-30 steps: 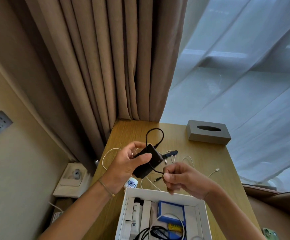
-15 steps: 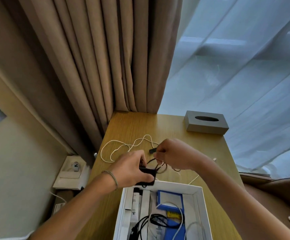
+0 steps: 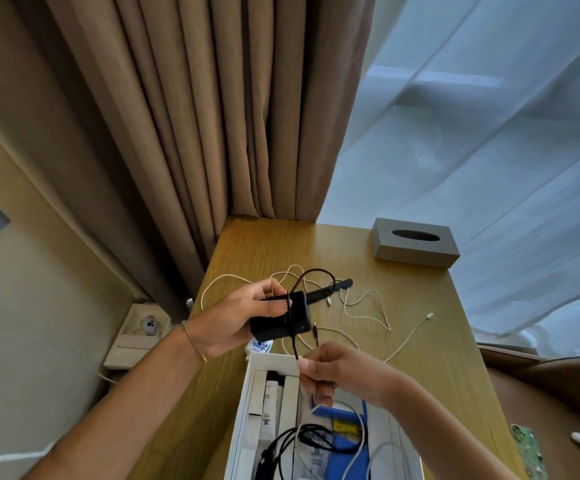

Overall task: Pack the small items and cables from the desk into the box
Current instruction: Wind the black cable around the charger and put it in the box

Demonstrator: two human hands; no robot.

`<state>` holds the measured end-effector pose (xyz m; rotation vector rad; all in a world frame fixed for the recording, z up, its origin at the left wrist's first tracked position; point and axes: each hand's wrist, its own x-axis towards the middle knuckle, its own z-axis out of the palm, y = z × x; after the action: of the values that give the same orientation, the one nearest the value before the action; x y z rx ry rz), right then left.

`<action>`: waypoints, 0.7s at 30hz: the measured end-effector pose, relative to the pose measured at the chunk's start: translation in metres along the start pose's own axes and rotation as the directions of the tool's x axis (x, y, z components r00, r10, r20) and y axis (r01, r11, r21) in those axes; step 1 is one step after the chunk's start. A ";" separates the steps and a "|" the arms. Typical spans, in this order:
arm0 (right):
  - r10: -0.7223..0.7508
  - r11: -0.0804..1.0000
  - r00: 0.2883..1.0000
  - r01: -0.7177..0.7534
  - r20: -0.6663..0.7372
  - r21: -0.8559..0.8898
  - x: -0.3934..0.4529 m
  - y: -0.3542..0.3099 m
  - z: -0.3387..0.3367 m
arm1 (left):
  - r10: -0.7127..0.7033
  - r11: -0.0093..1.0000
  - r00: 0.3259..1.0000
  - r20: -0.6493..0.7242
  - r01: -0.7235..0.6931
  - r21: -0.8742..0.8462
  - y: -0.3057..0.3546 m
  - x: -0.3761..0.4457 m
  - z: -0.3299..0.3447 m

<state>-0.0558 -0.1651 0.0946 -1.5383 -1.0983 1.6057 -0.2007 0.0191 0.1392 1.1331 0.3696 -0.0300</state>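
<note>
The left hand has its fingers clamped around a small black device held above the table, steadying it while the right hand pinches its thin black cable taut, apparently winding it around the body. The white box waits just below, so I'd guess the tidy bundle goes in there.

Box at the desk's near edge, cables inside it, adapter held above the desk just beyond the box, loose cable on the desk behind the box, tissue holder far behind the box, to its right
</note>
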 end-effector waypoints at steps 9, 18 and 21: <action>0.090 0.925 0.973 -0.161 -0.214 -0.344 0.004 -0.052 -0.057 | -0.212 0.737 0.974 0.077 0.108 0.667 -0.004 0.005 0.020; -0.039 0.993 0.932 -0.003 -0.359 -0.118 -0.013 -0.062 -0.005 | 0.123 0.889 0.858 -0.499 0.129 0.440 -0.014 0.025 0.009; -0.032 0.992 0.981 0.055 -0.191 0.116 -0.015 -0.034 0.006 | 0.030 0.988 0.910 -0.414 0.036 0.152 -0.005 0.018 0.004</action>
<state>-0.0638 -0.1640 0.1310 -1.5401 -0.9085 1.4363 -0.1839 0.0157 0.1309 1.2945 0.7602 0.1862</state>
